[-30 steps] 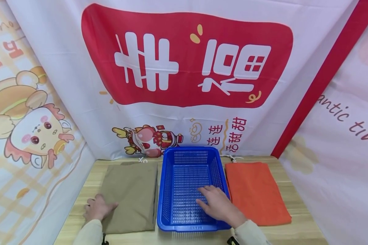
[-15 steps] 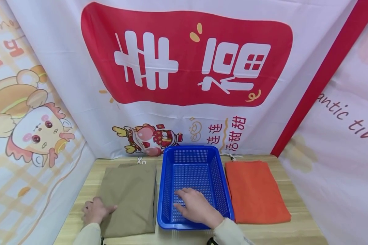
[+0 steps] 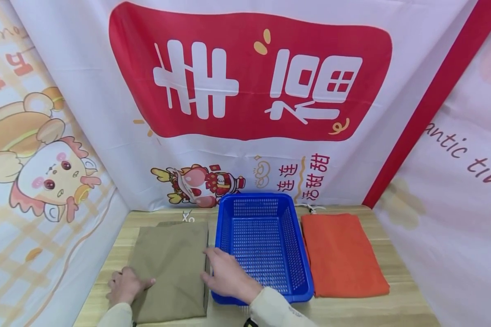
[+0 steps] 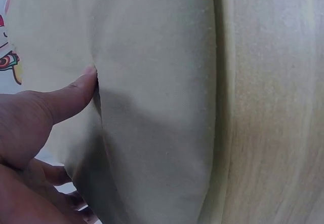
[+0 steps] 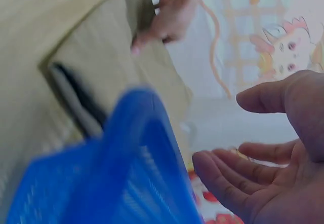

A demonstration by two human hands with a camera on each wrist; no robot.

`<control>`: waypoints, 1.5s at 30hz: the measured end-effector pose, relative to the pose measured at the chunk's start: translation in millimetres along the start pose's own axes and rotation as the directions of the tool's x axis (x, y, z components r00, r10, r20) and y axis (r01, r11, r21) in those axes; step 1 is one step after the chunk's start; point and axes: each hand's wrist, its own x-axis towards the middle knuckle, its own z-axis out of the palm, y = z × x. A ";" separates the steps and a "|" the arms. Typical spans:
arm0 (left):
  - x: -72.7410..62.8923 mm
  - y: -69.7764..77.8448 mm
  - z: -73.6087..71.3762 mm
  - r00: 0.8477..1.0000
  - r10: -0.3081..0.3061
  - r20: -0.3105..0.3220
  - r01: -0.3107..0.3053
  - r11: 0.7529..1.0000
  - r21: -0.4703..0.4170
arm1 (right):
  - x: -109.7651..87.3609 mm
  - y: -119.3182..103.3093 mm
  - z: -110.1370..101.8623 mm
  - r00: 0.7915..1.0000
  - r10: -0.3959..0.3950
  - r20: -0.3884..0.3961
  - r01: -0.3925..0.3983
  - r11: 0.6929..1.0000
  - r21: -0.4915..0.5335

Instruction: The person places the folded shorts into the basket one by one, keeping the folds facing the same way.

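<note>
A folded khaki cloth (image 3: 172,272) lies at the left of the table. My left hand (image 3: 124,286) grips its left edge: in the left wrist view the thumb (image 4: 76,97) presses on top, with the fingers partly hidden at the edge. Beside the cloth stands a blue perforated plastic basket (image 3: 304,268) with nothing in it. My right hand (image 3: 229,274) hovers over the basket's left rim, fingers apart, fingertips near the cloth's right edge. The right wrist view shows this hand (image 5: 273,168) spread and holding nothing. There, dark and pale layers show at the cloth's (image 5: 114,36) side.
A folded orange cloth (image 3: 343,256) lies right of the basket, against its side. Printed fabric hangings (image 3: 245,172) enclose the table's (image 3: 405,299) back and sides. A white cord (image 3: 311,208) lies behind the basket.
My right hand has moved left from over the basket's right part to its left rim. The khaki cloth has slid slightly toward me with my left hand on it.
</note>
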 end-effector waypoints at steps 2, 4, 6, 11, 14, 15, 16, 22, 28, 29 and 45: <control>-0.1 -0.4 -0.2 1.000 -0.001 0.000 0.001 1.000 0.000 | 4.5 -8.1 7.8 0.999 0.041 0.016 -0.041 0.998 0.039; 0.0 -0.7 -0.1 1.000 -0.003 -0.002 0.003 1.000 0.001 | 8.7 -15.9 15.9 0.994 0.100 0.046 -0.103 0.992 0.076; -0.3 -0.5 0.0 1.000 -0.005 -0.004 0.005 1.000 0.002 | 12.8 -22.3 24.5 0.984 0.162 0.078 -0.169 0.980 0.105; -3.0 -0.1 0.6 1.000 -0.005 -0.006 0.005 1.000 -0.005 | 21.1 -32.7 48.1 0.957 0.272 0.101 -0.285 0.947 0.148; -3.3 -1.5 1.6 1.000 -0.003 -0.011 0.003 1.000 -0.008 | 23.9 -36.0 60.6 0.941 0.325 0.096 -0.338 0.925 0.174; -3.1 -2.0 2.0 1.000 -0.004 -0.015 0.004 1.000 -0.008 | 24.9 -37.1 63.9 0.937 0.338 0.093 -0.349 0.921 0.175; -2.7 -2.4 2.3 1.000 -0.006 -0.020 0.006 1.000 -0.009 | 26.0 -38.0 66.9 0.935 0.343 0.091 -0.354 0.918 0.177; -3.2 -3.1 2.2 1.000 -0.013 -0.026 0.013 1.000 -0.012 | 31.8 -43.6 78.6 0.921 0.381 0.083 -0.390 0.901 0.190; -5.1 -0.9 1.3 0.999 -0.014 -0.032 0.013 1.000 -0.016 | 38.8 -43.3 88.4 0.882 0.469 0.036 -0.465 0.858 0.217; -5.3 -0.6 1.1 0.999 -0.015 -0.035 0.015 1.000 -0.017 | 40.2 -42.6 90.3 0.874 0.486 0.027 -0.478 0.847 0.231; -2.8 -0.9 1.3 0.999 -0.024 -0.025 0.024 1.000 -0.008 | 56.6 -31.7 100.2 0.691 0.723 0.029 -0.592 0.542 0.596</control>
